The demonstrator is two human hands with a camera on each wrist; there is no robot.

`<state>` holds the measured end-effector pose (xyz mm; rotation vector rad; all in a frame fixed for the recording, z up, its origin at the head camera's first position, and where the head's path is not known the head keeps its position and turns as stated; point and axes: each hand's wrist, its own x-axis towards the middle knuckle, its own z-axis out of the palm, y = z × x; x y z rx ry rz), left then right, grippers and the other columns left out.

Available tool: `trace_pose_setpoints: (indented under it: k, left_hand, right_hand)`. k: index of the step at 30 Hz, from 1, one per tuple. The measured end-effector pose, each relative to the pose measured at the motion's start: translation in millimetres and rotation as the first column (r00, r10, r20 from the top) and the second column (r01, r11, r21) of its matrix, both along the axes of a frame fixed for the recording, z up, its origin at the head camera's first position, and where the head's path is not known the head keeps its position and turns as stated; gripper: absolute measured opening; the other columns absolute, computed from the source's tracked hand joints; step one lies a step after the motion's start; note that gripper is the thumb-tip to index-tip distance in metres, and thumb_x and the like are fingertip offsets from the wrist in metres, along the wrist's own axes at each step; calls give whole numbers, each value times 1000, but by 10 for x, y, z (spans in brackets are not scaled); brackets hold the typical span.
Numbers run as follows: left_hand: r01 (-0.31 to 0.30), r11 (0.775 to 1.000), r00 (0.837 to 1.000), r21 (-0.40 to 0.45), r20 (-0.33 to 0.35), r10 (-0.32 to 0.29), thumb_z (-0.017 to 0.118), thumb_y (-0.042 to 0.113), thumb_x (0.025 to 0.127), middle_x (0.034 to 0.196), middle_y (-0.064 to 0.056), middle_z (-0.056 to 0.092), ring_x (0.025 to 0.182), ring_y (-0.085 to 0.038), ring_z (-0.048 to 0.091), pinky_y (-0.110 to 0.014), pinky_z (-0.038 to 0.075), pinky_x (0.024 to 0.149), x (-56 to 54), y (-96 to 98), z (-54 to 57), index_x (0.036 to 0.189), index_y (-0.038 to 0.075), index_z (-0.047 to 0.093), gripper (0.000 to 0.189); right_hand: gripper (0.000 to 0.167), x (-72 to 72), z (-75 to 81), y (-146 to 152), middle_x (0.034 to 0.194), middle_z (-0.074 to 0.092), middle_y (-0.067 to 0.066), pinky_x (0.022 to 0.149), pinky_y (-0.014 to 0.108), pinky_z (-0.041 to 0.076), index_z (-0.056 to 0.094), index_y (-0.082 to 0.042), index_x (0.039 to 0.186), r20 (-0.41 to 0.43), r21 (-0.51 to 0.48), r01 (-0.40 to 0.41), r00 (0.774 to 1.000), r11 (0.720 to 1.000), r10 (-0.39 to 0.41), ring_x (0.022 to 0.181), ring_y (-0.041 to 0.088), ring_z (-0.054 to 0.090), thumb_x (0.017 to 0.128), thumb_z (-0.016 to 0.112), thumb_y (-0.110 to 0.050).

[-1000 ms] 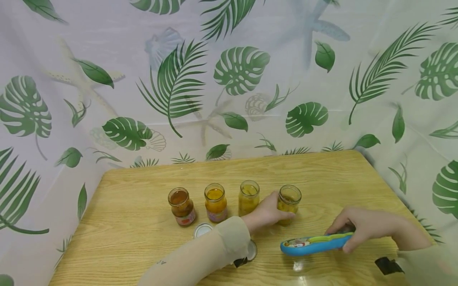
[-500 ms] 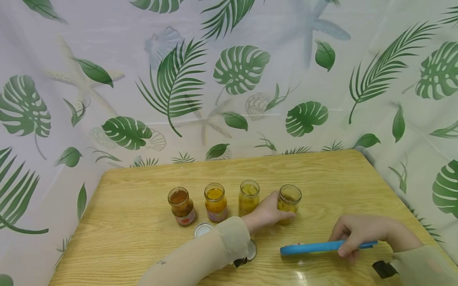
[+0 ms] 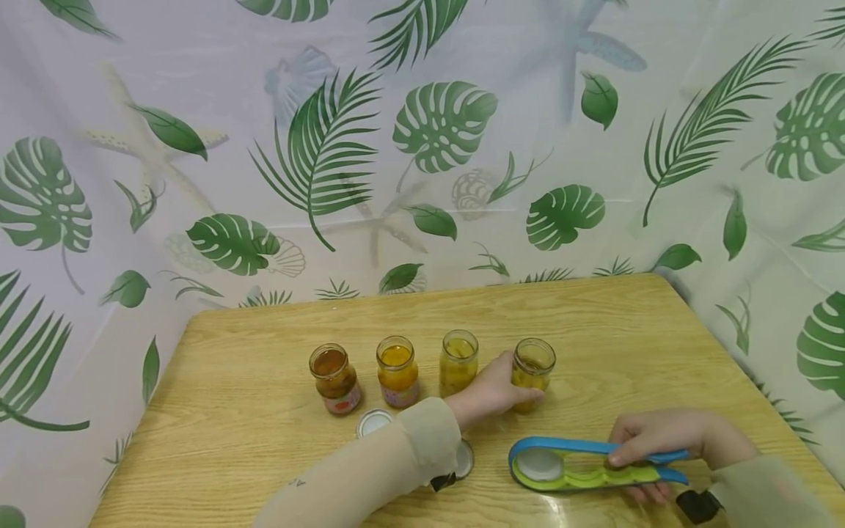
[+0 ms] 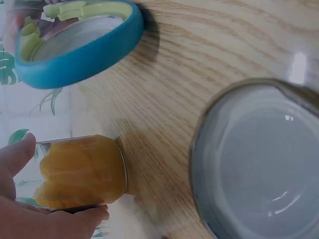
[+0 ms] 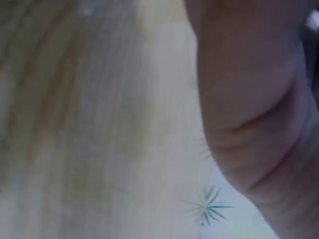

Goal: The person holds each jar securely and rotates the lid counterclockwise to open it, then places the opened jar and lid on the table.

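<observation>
My left hand [image 3: 491, 390] grips the rightmost glass jar [image 3: 533, 378], which stands open-topped on the table with yellow fruit pieces and liquid inside. In the left wrist view, thumb and fingers lie on either side of this jar [image 4: 84, 172]. My right hand [image 3: 667, 438] holds a blue and green jar opener [image 3: 574, 444] by its handle end, to the front right of the jar. A jar lid [image 3: 539, 465] sits in the opener's rounded end, its pale face showing. The right wrist view is blurred and shows mostly part of the hand [image 5: 254, 99].
To the left stand three more lidless jars: one dark amber [image 3: 335, 381], one orange [image 3: 397, 378], one yellow [image 3: 458, 367]. Loose lids [image 3: 374, 423] lie before them, one lid [image 3: 464, 458] partly under the left sleeve. A leaf-patterned cloth [image 3: 449, 132] hangs behind the wooden table [image 3: 264, 367].
My right hand has turned the jar opener from flat to edge-on and then tipped it, so the lid inside now faces the head camera. The left hand and its jar have stayed put.
</observation>
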<state>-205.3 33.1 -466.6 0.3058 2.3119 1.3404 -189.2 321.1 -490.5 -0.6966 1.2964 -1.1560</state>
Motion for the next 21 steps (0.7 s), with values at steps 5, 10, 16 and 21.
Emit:
trace_pose_setpoints:
  k: [5, 10, 16, 21]
  left_hand:
    - [8, 1000, 1000, -7, -9, -9, 80, 23, 98, 148, -15, 61, 141, -30, 58, -43, 48, 120, -5, 1, -7, 150, 3, 47, 65]
    - [10, 1000, 1000, 2, -11, -10, 80, 22, 97, 146, -15, 62, 139, -30, 59, -43, 48, 120, -4, -6, -19, 148, 3, 49, 63]
    - [12, 1000, 1000, 3, -7, -12, 80, 23, 97, 144, -14, 63, 138, -29, 60, -43, 49, 118, -9, -14, -25, 147, 4, 50, 61]
    - [12, 1000, 1000, 17, -1, -11, 80, 22, 97, 143, -14, 63, 137, -28, 60, -43, 49, 118, 5, -29, -2, 146, 4, 50, 60]
  right_hand:
    - [65, 30, -109, -6, 80, 42, 60, 57, 13, 54, 53, 34, 96, 44, 5, 4, 999, 1000, -4, 49, 12, 64, 115, 36, -25]
    - [69, 82, -81, -45, 89, 35, 67, 59, 12, 55, 51, 34, 104, 81, 55, 31, 996, 998, -36, 67, -2, 72, 116, 27, -29]
    - [65, 98, -24, -44, 72, 44, 48, 53, 11, 46, 43, 32, 101, 77, 109, 84, 993, 990, -93, 61, -5, 63, 116, 30, -30]
    - [60, 98, -48, -20, 70, 52, -8, 50, 10, 38, 40, 31, 98, 18, 81, 149, 988, 985, -151, 58, -8, 49, 115, 35, -26]
